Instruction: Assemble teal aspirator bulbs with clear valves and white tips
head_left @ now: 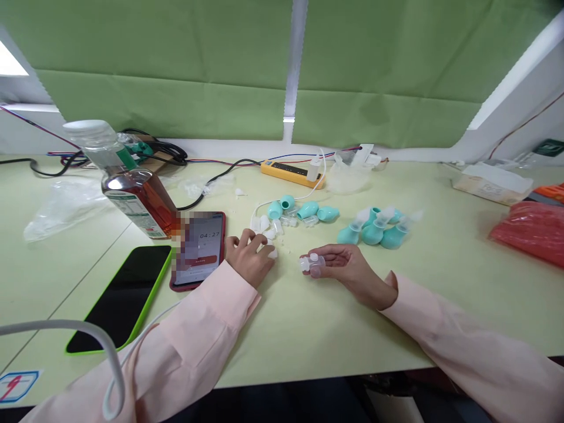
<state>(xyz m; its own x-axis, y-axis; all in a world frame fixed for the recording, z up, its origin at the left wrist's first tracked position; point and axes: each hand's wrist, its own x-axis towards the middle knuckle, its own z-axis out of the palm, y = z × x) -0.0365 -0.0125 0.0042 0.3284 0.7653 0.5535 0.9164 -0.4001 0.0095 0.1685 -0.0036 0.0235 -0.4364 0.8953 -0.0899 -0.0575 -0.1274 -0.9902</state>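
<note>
My right hand (pixel 348 267) holds a small translucent plastic fitting (pixel 316 264) with a white knob, pinched between thumb and fingers just above the table. My left hand (pixel 250 255) rests low over the table, fingers curled and spread, beside several small white plastic pieces (pixel 269 234). One white piece lies at its thumb; whether it is touched is hard to see. Behind these are several loose teal rubber bulbs (pixel 307 210) and clear tubular parts (pixel 289 220). To the right stand several teal bulbs fitted with clear nozzles (pixel 372 231).
Left of my left hand lie a phone showing a timer (pixel 207 235) and a green-cased phone (pixel 127 288). A bottle of amber liquid (pixel 141 200) leans behind them. A yellow power strip (pixel 286 173) with a white cable sits at the back; a red plastic package (pixel 529 232) is far right.
</note>
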